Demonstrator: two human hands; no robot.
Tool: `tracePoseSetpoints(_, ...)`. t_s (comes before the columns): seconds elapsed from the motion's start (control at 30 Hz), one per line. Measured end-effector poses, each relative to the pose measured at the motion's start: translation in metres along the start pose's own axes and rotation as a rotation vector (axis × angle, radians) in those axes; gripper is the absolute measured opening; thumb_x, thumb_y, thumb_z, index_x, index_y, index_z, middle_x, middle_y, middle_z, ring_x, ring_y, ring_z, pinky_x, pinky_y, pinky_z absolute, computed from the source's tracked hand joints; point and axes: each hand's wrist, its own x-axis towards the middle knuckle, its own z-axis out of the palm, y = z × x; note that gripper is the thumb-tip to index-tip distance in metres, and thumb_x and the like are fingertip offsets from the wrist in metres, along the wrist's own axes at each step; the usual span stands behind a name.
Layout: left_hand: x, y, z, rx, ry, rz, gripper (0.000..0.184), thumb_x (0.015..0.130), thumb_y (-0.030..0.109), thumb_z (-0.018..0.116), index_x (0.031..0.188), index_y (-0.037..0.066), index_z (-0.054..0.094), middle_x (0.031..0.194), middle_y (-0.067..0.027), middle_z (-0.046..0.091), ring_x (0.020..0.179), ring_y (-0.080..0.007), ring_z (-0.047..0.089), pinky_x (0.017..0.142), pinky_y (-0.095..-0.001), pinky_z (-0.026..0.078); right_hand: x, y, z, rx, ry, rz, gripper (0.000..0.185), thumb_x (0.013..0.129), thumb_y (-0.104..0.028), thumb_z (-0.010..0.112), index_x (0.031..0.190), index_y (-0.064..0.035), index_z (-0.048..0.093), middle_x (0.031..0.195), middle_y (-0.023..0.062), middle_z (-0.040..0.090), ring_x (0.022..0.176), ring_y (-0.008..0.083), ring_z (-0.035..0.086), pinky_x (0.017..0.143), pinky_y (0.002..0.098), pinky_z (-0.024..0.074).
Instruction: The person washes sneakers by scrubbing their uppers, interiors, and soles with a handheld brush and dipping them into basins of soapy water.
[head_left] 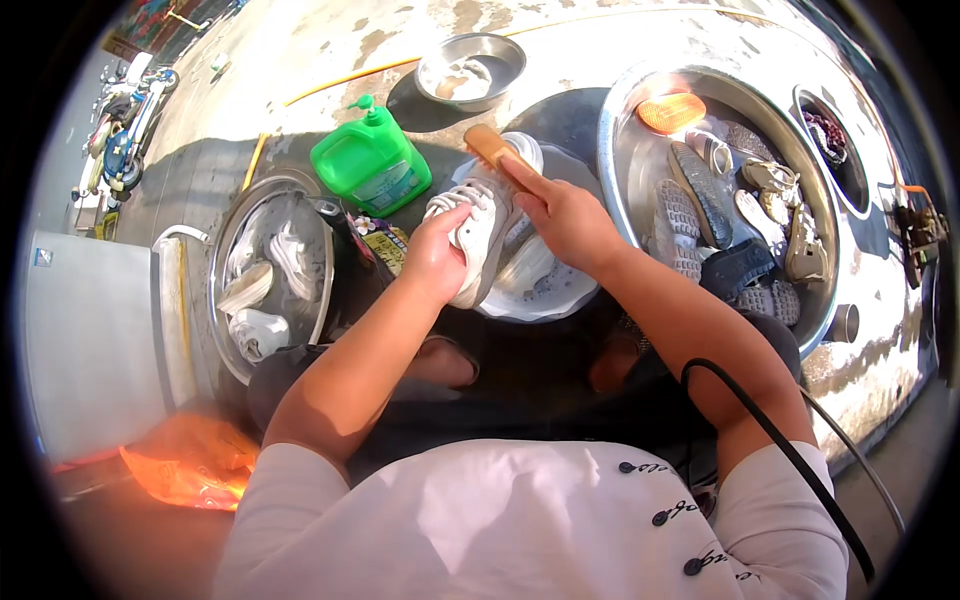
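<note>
My left hand (438,256) grips a white lace-up sneaker (482,240) by its side, the thumb near the laces. In my right hand (568,222) is a wooden-backed scrubbing brush (492,148), held against the upper part of the sneaker; its bristles are hidden. Both hands are over a white basin (545,306) that holds water and another pale shoe (527,264). A green pump jug (372,163) stands just beyond my left hand, near a yellow-and-black printed packet (384,246).
On the left, a metal basin (328,290) holds several white shoes. A large metal basin (612,190) on the right holds several shoes and an orange brush (671,113). A smaller metal bowl (512,62) sits farther off. An orange bag (195,462) lies at lower left.
</note>
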Motion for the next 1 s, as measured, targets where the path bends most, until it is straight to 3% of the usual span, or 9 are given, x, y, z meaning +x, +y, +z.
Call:
tracePoseSetpoints(0.07,-0.003,0.009,-0.001,-0.024,0.116,0.008,0.028,0.093,0.005,0.053,0.120,-0.004,0.055,0.117,-0.0160,0.063,0.108,-0.0279,0.062,0.100,-0.0408,0.048,-0.015,-0.014,0.019,0.093,-0.006,-0.108,0.047,0.098,-0.031,0.050,0.144,-0.0369,0.042,0.095,0.0225,0.064,0.090,0.0411,0.064,0.082,0.0472,0.0492)
tracePoseSetpoints(0.17,0.005,0.004,-0.009,-0.053,0.056,-0.074,0.028,0.093,0.007,0.054,0.118,-0.005,0.055,0.116,-0.0168,0.063,0.108,-0.0291,0.062,0.100,-0.0419,0.048,0.013,0.009,0.000,0.038,0.067,0.120,0.045,0.099,-0.031,0.049,0.143,-0.0344,0.043,0.098,0.0211,0.066,0.093,0.0391,0.064,0.083,0.0452,0.0491)
tracePoseSetpoints(0.3,0.000,0.000,0.002,-0.143,0.101,-0.132,0.030,0.095,0.010,0.053,0.121,-0.005,0.055,0.118,-0.0183,0.063,0.110,-0.0313,0.062,0.101,-0.0432,0.047,0.019,0.009,-0.009,0.245,0.208,0.085,0.047,0.099,-0.028,0.050,0.146,-0.0290,0.041,0.100,0.0221,0.066,0.095,0.0408,0.062,0.084,0.0423,0.0482)
tracePoseSetpoints(0.37,-0.010,0.013,0.020,-0.179,0.212,-0.049,0.029,0.097,0.014,0.050,0.118,-0.004,0.056,0.116,-0.0175,0.064,0.109,-0.0319,0.062,0.101,-0.0442,0.048,0.000,-0.007,0.005,0.329,0.123,0.111,0.047,0.101,-0.023,0.052,0.146,-0.0221,0.042,0.111,0.0140,0.067,0.095,0.0219,0.063,0.089,0.0285,0.0452)
tracePoseSetpoints(0.4,-0.005,0.020,0.016,-0.193,0.235,-0.025,0.030,0.098,0.019,0.048,0.119,-0.002,0.056,0.119,-0.0158,0.063,0.112,-0.0310,0.060,0.103,-0.0454,0.045,-0.012,-0.007,0.021,0.367,0.059,0.016,0.049,0.100,-0.017,0.053,0.147,-0.0202,0.041,0.110,0.0147,0.065,0.093,0.0205,0.060,0.089,0.0282,0.0446)
tracePoseSetpoints(0.53,-0.010,0.038,0.026,-0.165,0.365,0.058,0.035,0.101,0.025,0.044,0.124,0.001,0.054,0.125,-0.0134,0.060,0.117,-0.0300,0.056,0.106,-0.0473,0.039,-0.061,-0.015,0.047,0.307,-0.123,-0.217,0.054,0.098,-0.013,0.053,0.149,-0.0253,0.039,0.101,0.0160,0.060,0.088,0.0337,0.060,0.086,0.0362,0.0475)
tracePoseSetpoints(0.67,-0.002,0.031,0.022,-0.184,0.310,0.082,0.033,0.101,0.024,0.042,0.123,0.003,0.055,0.124,-0.0126,0.061,0.115,-0.0298,0.057,0.106,-0.0467,0.040,-0.037,-0.019,0.028,0.128,-0.073,-0.117,0.055,0.096,-0.015,0.056,0.146,-0.0355,0.042,0.094,0.0132,0.057,0.083,0.0350,0.059,0.078,0.0409,0.0487)
tracePoseSetpoints(0.87,0.004,0.017,0.020,-0.175,0.195,-0.033,0.037,0.101,0.021,0.035,0.126,0.004,0.056,0.126,-0.0147,0.061,0.118,-0.0306,0.056,0.109,-0.0470,0.038,0.003,-0.012,0.021,0.205,0.155,0.001,0.052,0.098,-0.013,0.053,0.147,-0.0283,0.042,0.098,0.0131,0.061,0.087,0.0310,0.061,0.084,0.0354,0.0479)
tracePoseSetpoints(1.0,0.007,0.040,0.004,-0.047,0.313,0.106,0.037,0.101,0.027,0.038,0.123,0.004,0.057,0.124,-0.0134,0.062,0.115,-0.0306,0.057,0.106,-0.0484,0.040,-0.056,-0.020,0.052,0.482,-0.098,-0.252,0.052,0.098,-0.011,0.053,0.148,-0.0168,0.040,0.103,0.0166,0.060,0.096,0.0298,0.060,0.091,0.0318,0.0447)
